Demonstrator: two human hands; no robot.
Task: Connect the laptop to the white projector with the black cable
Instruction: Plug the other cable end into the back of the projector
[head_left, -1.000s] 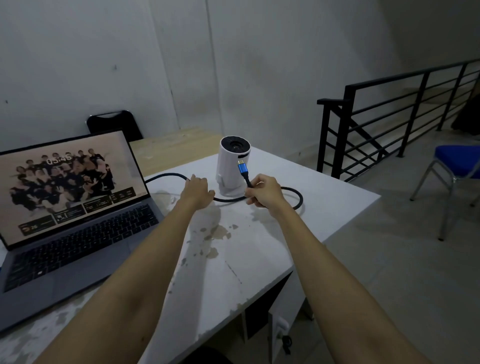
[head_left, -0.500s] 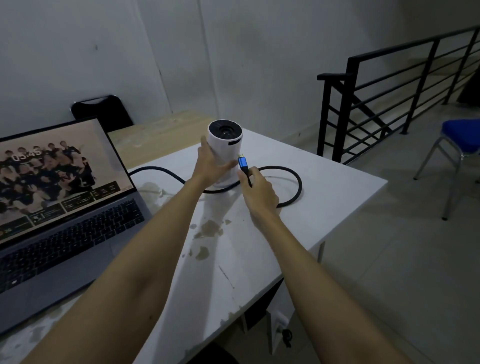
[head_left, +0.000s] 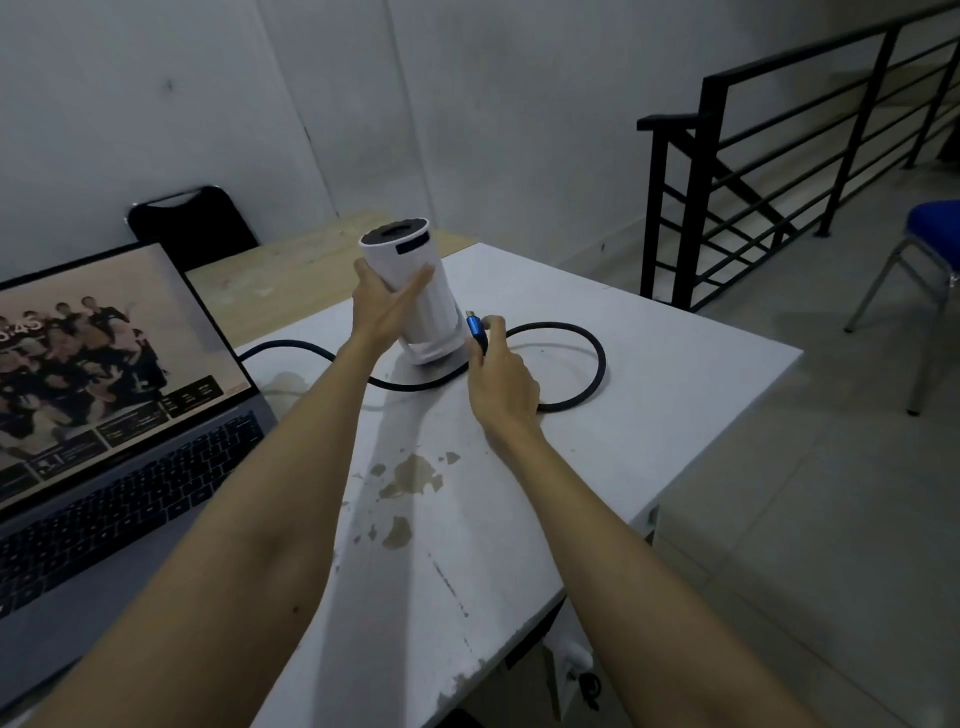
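Laptop (head_left: 119, 415) is sitting open at far left, clock digits partly readable as ":45" | left hand (head_left: 382, 306) is clamping white projector (head_left: 415, 291), tilting it | right hand (head_left: 501, 371) is pinching blue plug (head_left: 476, 328) of black cable (head_left: 587, 364), plug lying just right of projector base, axis upright | port is hidden.

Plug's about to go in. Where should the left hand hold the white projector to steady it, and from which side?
Grip the white projector around the upper half of its cylinder, coming from the laptop side, as the left hand does now. The body is tilted on its base, and the right hand brings the blue plug in low on the opposite side, so a high wrap probably braces it and leaves that side free.
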